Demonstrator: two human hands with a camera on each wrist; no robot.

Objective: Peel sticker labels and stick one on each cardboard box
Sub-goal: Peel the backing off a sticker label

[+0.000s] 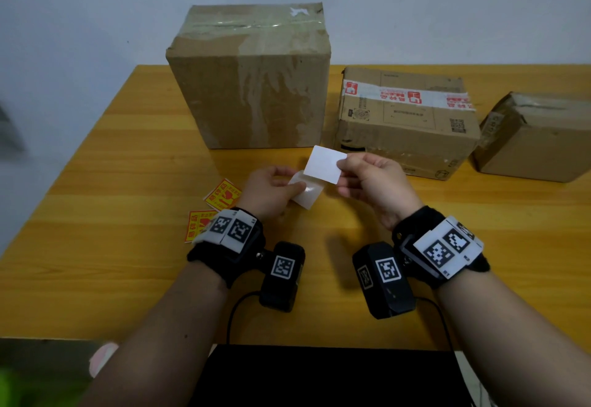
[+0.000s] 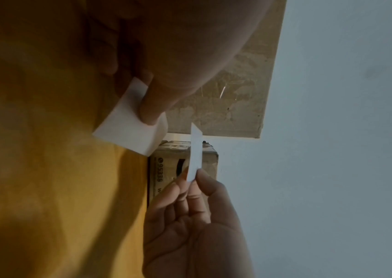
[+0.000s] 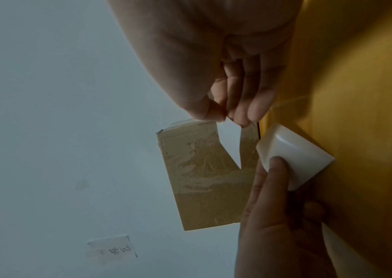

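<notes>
My right hand [image 1: 343, 166] pinches a peeled sticker label [image 1: 324, 163] by its right edge, white side toward me. My left hand [image 1: 295, 187] pinches the glossy white backing paper [image 1: 305, 195] just below it. In the left wrist view the thumb presses on the backing paper [image 2: 130, 127] and the label [image 2: 196, 152] shows edge-on, apart from it. In the right wrist view the backing paper [image 3: 292, 158] curls under the left thumb. Three cardboard boxes stand behind: a large one [image 1: 252, 77], a medium taped one [image 1: 406, 122] and a small one [image 1: 537, 138].
Two yellow-and-red sticker labels [image 1: 222, 194] [image 1: 200, 226] lie on the yellow wooden table [image 1: 112, 214] left of my left wrist. A pale wall rises behind the boxes. A black object [image 1: 319, 374] sits below the table's near edge.
</notes>
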